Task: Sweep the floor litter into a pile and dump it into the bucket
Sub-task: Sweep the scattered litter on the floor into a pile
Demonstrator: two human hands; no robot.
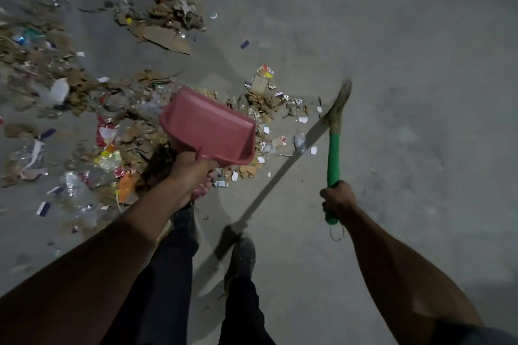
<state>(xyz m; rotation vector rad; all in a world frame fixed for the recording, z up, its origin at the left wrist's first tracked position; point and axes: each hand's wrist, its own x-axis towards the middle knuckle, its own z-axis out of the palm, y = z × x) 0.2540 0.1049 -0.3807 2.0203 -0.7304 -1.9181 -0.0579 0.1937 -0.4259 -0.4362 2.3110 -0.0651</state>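
Left hand (pixel 193 173): fingers curled round the handle of the pink dustpan (pixel 210 127), gripping it.
Dustpan: held above the floor, tilted, its open mouth facing up and away from the person; nothing visible inside.
Right hand (pixel 337 197): fist closed round the green handle of the broom (pixel 333 154), near the handle's lower end.
Broom: straw bristles point up and away, clear of the floor (bristle tip blurred); a thin cord loop hangs from the handle end below the fist.
Litter (pixel 126 126): torn cardboard, plastic wrappers, paper scraps and clear bottles spread across the grey concrete floor (pixel 406 64), thickest left of and beneath the dustpan.
Second heap (pixel 171 14): cardboard pieces farther off, apart from the main spread.
Person: dark trousers and one shoe (pixel 242 257) visible between the forearms.
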